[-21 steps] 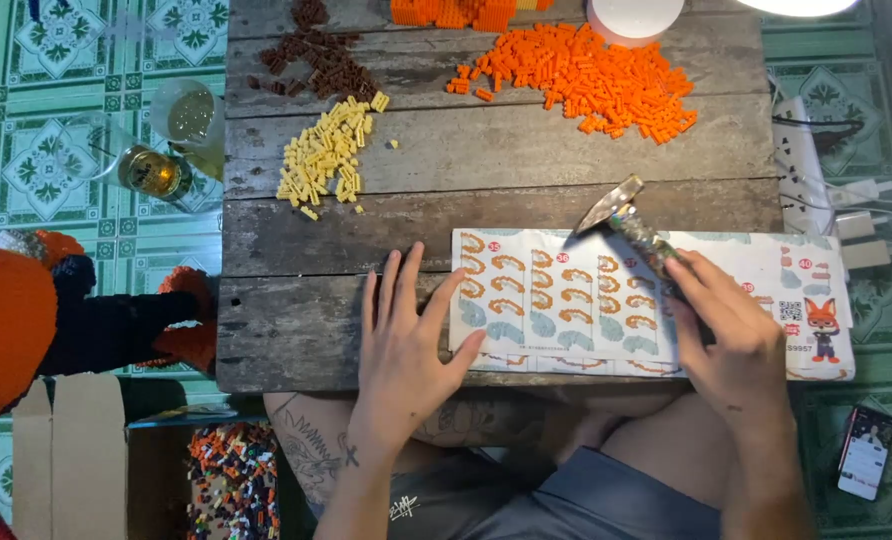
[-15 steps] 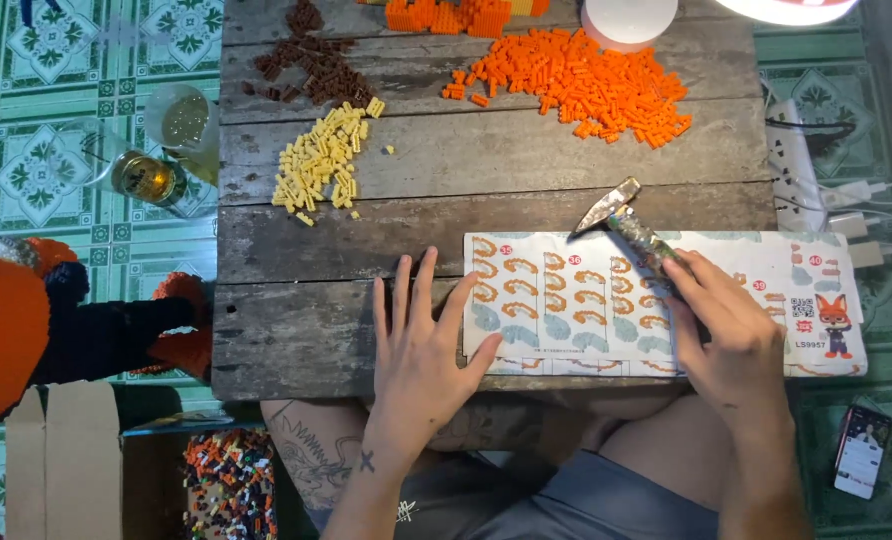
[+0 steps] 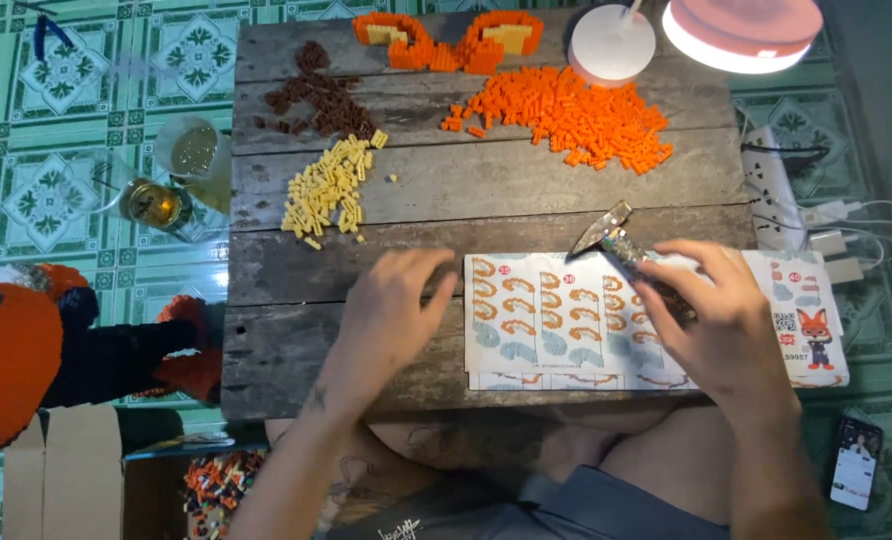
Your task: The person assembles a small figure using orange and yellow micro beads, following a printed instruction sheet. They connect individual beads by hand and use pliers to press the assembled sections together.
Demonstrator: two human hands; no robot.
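While the instruction sheet (image 3: 566, 320) is lying at the near edge of the wooden table (image 3: 386, 200), the right hand (image 3: 721, 320) is gripping a metal tool (image 3: 616, 235) over it, fingers curled. The left hand (image 3: 391, 310) is hovering just left of the sheet, loosely open, holding nothing. Orange bricks (image 3: 566, 115) are heaped beyond the sheet.

From here I see my right hand (image 3: 726, 320) covering the tool's handle and part of the instruction sheet (image 3: 566, 320), the lamp (image 3: 741, 30) cut off at top right, and my left hand (image 3: 391, 320) motion-blurred.

Home hobby corner: patterned floor tiles (image 3: 46, 190), plank table (image 3: 466, 190), desk lamp (image 3: 741, 30).
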